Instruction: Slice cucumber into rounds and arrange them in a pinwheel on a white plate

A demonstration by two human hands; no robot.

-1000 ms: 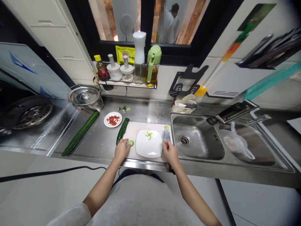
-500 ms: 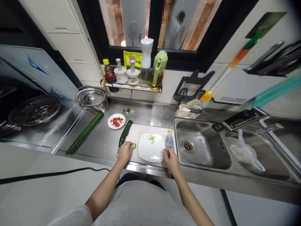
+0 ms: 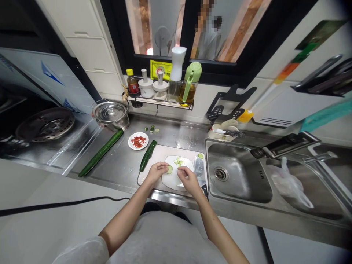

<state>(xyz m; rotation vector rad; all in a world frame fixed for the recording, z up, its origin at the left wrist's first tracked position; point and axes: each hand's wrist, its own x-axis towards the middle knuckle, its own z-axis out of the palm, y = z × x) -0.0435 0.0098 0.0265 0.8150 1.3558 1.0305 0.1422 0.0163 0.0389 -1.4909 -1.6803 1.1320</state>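
My left hand (image 3: pixel 157 171) pinches a round cucumber slice (image 3: pixel 169 169) over the left side of a white plate (image 3: pixel 172 183). Close by, over the plate's middle, my right hand (image 3: pixel 188 178) has thumb and fingertips pressed together; anything between them is too small to make out. Several pale green cucumber pieces (image 3: pixel 179 160) lie fanned out near the plate's far edge. The plate rests on a cutting board (image 3: pixel 162 151). To its right lies a kitchen knife (image 3: pixel 200 170), with another slice (image 3: pixel 200 156) by the blade. A cut cucumber (image 3: pixel 148 155) lies along the board's left edge.
A long whole cucumber (image 3: pixel 101 152) lies on the steel counter. A small dish (image 3: pixel 138 141) holds chopped red bits, with cucumber ends (image 3: pixel 151 129) behind it. At left are a lidded pot (image 3: pixel 110 113) and frying pan (image 3: pixel 46 124). The double sink (image 3: pixel 238 172) borders the board's right.
My left hand has moved right, bringing the slice from the board over the plate. My right hand has left the plate's right edge and moved inward over it. The view has shifted slightly.
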